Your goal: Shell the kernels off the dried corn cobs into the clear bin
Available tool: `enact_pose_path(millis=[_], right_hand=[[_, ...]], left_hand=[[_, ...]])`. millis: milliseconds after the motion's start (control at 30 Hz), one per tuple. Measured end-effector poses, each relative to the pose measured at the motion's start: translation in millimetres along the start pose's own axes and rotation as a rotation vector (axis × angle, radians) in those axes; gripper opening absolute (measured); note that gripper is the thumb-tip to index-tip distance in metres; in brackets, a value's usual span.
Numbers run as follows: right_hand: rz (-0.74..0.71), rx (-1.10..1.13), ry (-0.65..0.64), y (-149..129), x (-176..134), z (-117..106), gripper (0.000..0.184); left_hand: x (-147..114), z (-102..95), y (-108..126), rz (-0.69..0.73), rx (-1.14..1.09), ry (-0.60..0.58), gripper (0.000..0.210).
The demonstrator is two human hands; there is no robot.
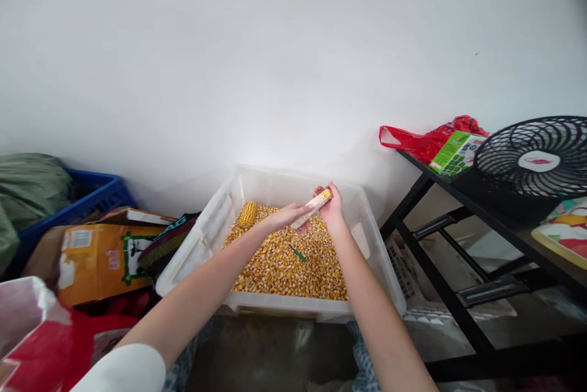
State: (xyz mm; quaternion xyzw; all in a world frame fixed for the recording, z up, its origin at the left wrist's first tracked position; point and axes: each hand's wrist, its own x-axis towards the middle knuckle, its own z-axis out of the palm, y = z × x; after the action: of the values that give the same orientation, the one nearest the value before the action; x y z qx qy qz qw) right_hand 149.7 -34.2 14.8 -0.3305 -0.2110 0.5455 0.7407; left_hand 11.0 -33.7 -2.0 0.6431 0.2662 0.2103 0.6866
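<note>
Both my hands are on one corn cob (312, 209), held slantwise above a bin of kernels. Most of the cob is stripped bare, with a few yellow kernels left at its upper right end. My left hand (292, 214) grips the lower part, and my right hand (334, 203) is wrapped round the upper end. Beneath them, loose corn kernels (279, 266) fill much of the clear plastic bin (197, 251). A full ear of corn (248, 214) lies on the kernels at the left. A small green-handled tool (298, 253) rests on the kernels below my hands.
To the right stands a black table (495, 202) with a fan (541, 159), a green box (452, 152) and a red plastic bag (422, 140). On the left are an orange carton (98, 263), a blue crate (98, 199) and a red-and-white bag (50, 343). A white wall rises behind the bin.
</note>
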Motion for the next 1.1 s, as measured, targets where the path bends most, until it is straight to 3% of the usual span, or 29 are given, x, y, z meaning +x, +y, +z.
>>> enact_pose_path(millis=[200, 500, 600, 700, 800, 1100], right_hand=[[-0.034, -0.124, -0.226, 10, -7, 8, 0.027], [-0.006, -0.168, -0.46, -14, -24, 6, 0.044], [0.052, -0.206, -0.455, -16, -21, 4, 0.039], [0.006, -0.299, -0.314, -7, -14, 1, 0.034], [-0.064, -0.406, -0.265, 2, -8, -3, 0.037], [0.066, -0.34, -0.598, -19, -17, -12, 0.063]], left_hand=[[-3, -1.8, 3, 0.116, -0.01, 0.183, 0.046], [-7, 0.0, 11, 0.18, 0.087, 0.182, 0.045], [-4, -3.8, 8, 0.214, 0.24, 0.283, 0.048], [-3, -8.1, 4, 0.229, 0.434, 0.406, 0.049], [-4, -10.1, 2, 0.188, 0.441, 0.359, 0.049], [-9, -15.2, 9, 0.199, 0.212, 0.175, 0.044]])
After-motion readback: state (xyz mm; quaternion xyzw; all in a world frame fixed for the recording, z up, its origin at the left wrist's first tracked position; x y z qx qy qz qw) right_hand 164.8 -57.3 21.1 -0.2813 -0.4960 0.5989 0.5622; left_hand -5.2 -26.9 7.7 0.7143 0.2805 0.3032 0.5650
